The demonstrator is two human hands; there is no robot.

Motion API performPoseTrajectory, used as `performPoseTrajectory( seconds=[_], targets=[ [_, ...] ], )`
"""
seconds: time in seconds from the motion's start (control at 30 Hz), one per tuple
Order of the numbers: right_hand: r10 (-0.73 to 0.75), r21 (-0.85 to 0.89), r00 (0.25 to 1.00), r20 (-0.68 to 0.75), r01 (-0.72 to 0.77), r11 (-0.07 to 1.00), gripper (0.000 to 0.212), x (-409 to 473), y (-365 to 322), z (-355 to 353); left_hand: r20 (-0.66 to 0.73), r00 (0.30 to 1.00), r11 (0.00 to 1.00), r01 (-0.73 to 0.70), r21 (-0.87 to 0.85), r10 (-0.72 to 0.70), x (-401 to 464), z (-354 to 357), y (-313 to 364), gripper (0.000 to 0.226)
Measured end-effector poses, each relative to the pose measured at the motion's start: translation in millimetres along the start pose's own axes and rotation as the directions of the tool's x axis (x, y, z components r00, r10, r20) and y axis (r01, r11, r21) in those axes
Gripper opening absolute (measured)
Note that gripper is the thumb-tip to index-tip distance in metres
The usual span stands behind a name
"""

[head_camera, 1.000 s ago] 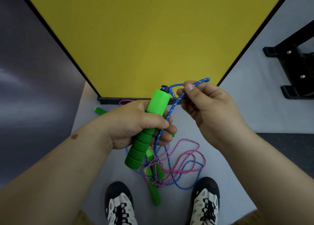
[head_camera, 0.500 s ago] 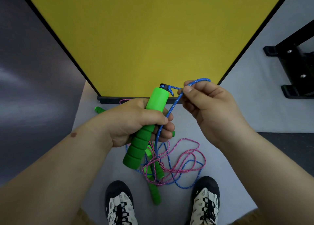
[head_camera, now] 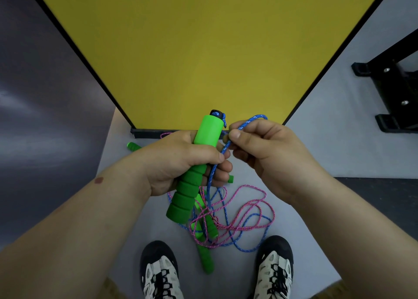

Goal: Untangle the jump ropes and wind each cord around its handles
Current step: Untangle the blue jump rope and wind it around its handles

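A green foam handle (tilted, its black cap uppermost) sits clenched in the left hand, while the right hand pinches the blue cord beside it; below, pink cord and more handles lie tangled on the floor between two shoes.

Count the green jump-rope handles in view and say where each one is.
4, unless the hands hide more. One handle is gripped in the left hand. Two lie in the cord tangle on the floor, one long, one short. A fourth pokes out behind the left wrist.
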State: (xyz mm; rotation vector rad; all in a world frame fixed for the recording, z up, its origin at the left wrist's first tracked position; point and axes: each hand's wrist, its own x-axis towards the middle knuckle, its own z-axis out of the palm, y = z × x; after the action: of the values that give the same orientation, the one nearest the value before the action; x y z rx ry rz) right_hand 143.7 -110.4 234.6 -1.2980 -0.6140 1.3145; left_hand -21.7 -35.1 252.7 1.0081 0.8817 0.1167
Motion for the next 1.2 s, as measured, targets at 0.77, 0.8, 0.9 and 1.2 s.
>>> performPoseTrajectory(
  seconds=[0.77,0.8,0.9,1.2],
  targets=[
    [-0.03,0.017,0.998,-0.052,0.031,0.999,0.008,2,0,-2,-0.005,1.0,1.0,-0.008,0.009,0.008,-3,2,2,0.008],
    [-0.043,0.015,0.996,-0.073,0.044,0.999,0.01,3,0,-3,-0.01,1.0,1.0,-0.006,0.013,0.006,-4,2,2,0.007],
    [-0.078,0.025,0.989,-0.128,0.082,0.996,0.005,4,-3,-6,-0.01,1.0,1.0,-0.004,0.02,0.005,-4,3,2,0.005],
    [-0.001,0.036,1.0,-0.022,0.002,0.999,0.011,2,-1,-4,-0.026,1.0,1.0,-0.013,0.018,0.013,-3,2,2,0.005]
  ],
)
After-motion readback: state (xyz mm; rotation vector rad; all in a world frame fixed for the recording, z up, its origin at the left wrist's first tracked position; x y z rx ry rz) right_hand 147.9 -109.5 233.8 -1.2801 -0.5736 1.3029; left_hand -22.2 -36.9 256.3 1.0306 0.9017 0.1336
